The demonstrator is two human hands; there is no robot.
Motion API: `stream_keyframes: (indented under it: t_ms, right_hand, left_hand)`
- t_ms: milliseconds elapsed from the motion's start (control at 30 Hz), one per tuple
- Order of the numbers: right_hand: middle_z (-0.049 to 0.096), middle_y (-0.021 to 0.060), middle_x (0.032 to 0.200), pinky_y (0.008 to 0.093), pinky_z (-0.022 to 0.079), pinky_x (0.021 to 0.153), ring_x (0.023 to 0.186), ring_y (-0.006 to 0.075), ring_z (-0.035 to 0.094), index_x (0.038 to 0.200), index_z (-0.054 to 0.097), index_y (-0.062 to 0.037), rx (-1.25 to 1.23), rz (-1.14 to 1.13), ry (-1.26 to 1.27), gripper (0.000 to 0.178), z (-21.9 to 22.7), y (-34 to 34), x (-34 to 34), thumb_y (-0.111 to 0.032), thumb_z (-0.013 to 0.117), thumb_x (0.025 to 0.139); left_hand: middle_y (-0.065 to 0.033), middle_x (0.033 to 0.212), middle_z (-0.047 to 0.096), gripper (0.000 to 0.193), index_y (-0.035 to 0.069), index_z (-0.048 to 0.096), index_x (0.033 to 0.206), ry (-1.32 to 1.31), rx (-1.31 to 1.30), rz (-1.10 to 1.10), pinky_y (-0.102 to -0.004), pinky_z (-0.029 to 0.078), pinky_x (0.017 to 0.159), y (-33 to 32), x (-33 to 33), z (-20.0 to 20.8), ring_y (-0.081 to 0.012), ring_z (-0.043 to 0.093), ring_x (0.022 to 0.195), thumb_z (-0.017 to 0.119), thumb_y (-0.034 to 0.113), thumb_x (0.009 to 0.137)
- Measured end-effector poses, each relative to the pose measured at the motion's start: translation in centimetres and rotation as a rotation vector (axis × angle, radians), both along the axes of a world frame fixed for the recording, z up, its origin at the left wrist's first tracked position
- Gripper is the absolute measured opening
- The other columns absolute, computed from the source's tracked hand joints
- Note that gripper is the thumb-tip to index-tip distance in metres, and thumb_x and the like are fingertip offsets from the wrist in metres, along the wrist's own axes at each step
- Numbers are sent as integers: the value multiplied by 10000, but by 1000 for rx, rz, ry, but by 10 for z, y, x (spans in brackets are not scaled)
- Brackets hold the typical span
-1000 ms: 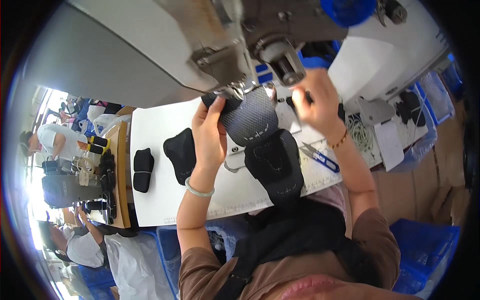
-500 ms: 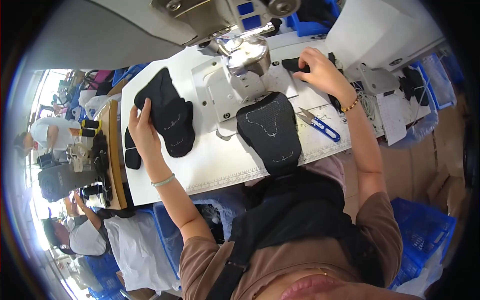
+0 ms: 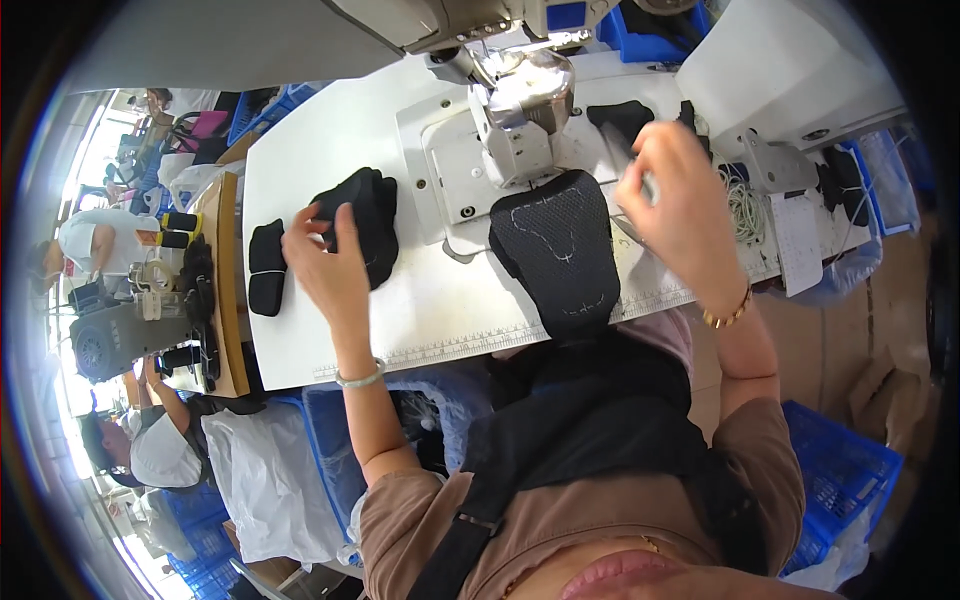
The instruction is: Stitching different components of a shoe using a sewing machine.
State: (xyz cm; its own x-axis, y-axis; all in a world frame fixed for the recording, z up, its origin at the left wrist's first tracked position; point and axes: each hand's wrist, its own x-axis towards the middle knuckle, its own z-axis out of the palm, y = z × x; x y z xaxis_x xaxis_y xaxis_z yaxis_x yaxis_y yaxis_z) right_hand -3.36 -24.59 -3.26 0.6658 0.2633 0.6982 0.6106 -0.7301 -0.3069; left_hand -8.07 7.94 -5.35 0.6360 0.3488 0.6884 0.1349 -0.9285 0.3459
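On the white table, 4 black fabric pieces are counted: 1 crumpled stack, 1 small flat piece just beyond the left fingertips, 1 mesh panel with chalk lines below the sewing machine, and 1 piece above the right fingers. The left hand is stretched out with the wrist bent, its fingers closed on the edge of the stack. The right hand is raised, fingers curled; what they grip cannot be told. Compared with 0.5 s ago, the left hand is drawn nearer, and the right hand is lifted off the table.
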Motion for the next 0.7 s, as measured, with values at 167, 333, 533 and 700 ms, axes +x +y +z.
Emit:
stream_keyframes:
  t_ms: [167,333,533,700]
  right_hand:
    - [557,126,971,349,503,696,847,274,584,882,525,11,-130,140,235,183,-16,32,-54,-36,636,744]
    - [571,130,1029,331,510,702,845,276,590,856,550,9,-61,204,247,158,-33,30,-61,-59,670,779]
    - [472,150,1186,330,510,714,894,258,596,1182,490,3,187,238,522,424,-35,20,-60,-77,664,804]
    - [461,91,1063,231,439,636,626,106,422,1304,434,-31,341,258,590,556,-37,21,-58,8,670,802]
  left_hand:
    - [-122,1017,542,349,20,598,1113,340,-359,-747,-277,465,672,-87,0,3,-200,555,828,698,167,813]
    - [-136,1025,535,372,-17,573,1139,393,-129,-693,-330,455,748,-103,1,-10,-258,533,879,667,179,837]
    - [-137,1027,530,300,-3,577,1090,155,78,-609,-371,439,793,-121,-2,-14,-300,521,918,663,105,823]
    - [-121,1063,533,132,12,557,970,185,-506,-766,-304,447,824,-122,-5,-20,-228,560,964,608,-1,849]
